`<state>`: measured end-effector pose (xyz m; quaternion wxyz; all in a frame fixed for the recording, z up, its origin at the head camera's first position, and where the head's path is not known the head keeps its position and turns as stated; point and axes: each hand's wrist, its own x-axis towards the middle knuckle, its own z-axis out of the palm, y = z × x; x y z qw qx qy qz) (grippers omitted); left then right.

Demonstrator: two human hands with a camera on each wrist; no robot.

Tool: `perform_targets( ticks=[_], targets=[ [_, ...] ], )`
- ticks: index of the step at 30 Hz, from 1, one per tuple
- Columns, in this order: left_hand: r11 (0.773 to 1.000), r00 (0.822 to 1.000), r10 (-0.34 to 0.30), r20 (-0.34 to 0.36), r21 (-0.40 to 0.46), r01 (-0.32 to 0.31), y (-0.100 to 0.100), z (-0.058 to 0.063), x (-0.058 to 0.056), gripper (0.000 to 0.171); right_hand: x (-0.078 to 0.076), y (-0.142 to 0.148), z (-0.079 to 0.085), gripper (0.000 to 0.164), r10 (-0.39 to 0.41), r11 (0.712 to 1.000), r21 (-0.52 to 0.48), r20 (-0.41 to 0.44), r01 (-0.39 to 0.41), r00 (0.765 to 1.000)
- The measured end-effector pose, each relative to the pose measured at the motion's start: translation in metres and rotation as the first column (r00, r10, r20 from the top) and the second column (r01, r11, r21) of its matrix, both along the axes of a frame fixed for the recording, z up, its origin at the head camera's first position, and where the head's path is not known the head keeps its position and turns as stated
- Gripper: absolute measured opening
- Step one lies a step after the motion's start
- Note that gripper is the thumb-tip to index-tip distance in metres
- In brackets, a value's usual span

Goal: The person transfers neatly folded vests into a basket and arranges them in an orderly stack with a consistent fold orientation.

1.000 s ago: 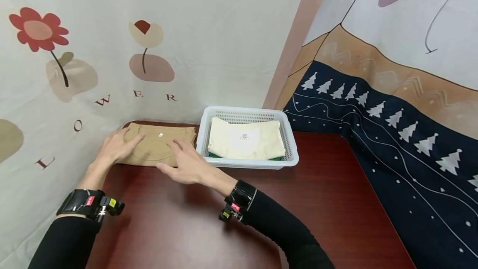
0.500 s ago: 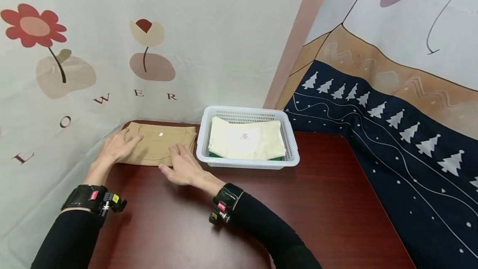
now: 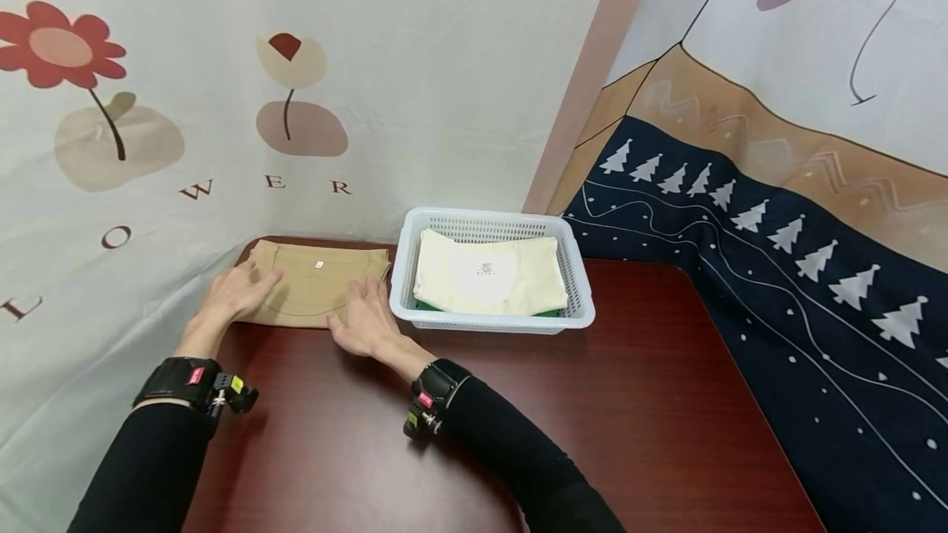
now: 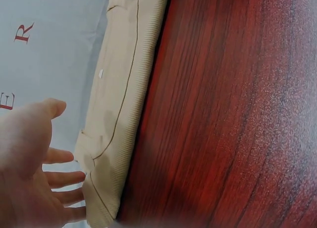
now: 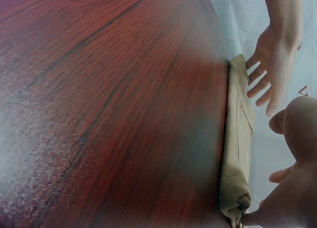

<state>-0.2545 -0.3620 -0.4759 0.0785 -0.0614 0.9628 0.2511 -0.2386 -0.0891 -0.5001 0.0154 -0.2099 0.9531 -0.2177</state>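
Observation:
A folded tan garment [image 3: 299,286] with a ribbed edge and a small white label lies flat on the table. At its left end, my left hand [image 3: 235,293] has its fingers spread, the fingertips right at the fabric's edge in the left wrist view. My right hand [image 3: 368,323] is at the garment's lower right corner, fingers extended over that end and thumb toward the front edge. In the right wrist view the garment [image 5: 237,148] shows as a thin stack between the two hands, its rolled near end beside my right fingers.
Just right of my right hand stands a white plastic basket [image 3: 581,290] holding a folded cream garment [image 3: 489,274] with something green under it. The dark red wooden table [image 3: 666,401] meets printed curtains [image 3: 444,64] at the back and sides.
My right hand has moved slightly right along the garment to its right corner. The left hand stays at the left end, and the head view has shifted a little.

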Motion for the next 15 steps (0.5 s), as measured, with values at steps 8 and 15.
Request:
perform_targets(
  ticks=[8, 15],
  targets=[
    [0.999, 0.999, 0.032, 0.025, 0.01, -0.033, -0.0028, -0.0043, -0.0072, 0.109, -0.0043, -0.004, 0.0003, 0.071, -0.095, 0.986, -0.119, 0.169, 0.116, 0.981],
    [0.998, 0.997, 0.061, 0.038, -0.007, -0.061, -0.0022, -0.0001, -0.0037, 0.088, -0.0054, -0.007, 0.002, 0.072, -0.157, 0.955, -0.21, 0.241, 0.21, 0.958]
  ],
)
